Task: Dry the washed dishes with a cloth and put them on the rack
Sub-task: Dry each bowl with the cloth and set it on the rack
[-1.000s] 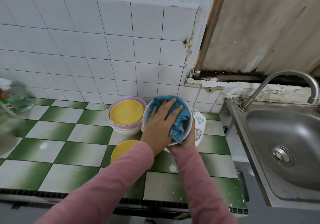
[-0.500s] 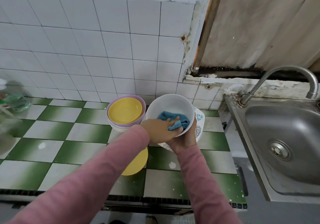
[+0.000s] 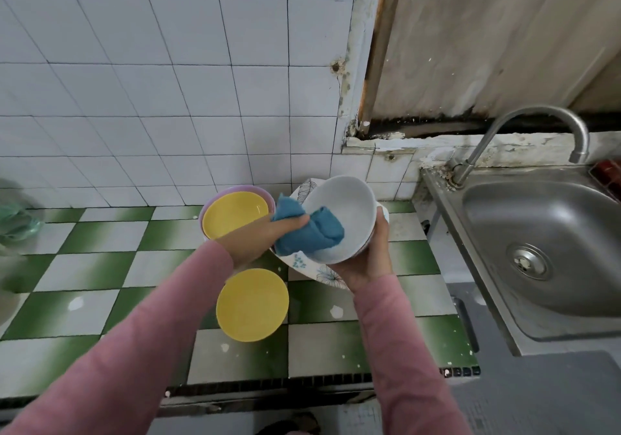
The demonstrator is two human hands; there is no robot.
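Drying white bowl [image 3: 349,213]; right hand [image 3: 368,261] cups it from below, tilted so the inside faces the wiping hand; left hand [image 3: 262,238] grips bunched blue cloth [image 3: 314,233] across its rim; bowl held over patterned plate [image 3: 302,263]; no rack visible.

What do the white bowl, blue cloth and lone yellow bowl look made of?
The white bowl: likely glazed ceramic, smooth with a soft sheen. The blue cloth: soft napped fabric, perhaps microfibre, bunching in folds. The lone yellow bowl: probably matte plastic or melamine, no glare.
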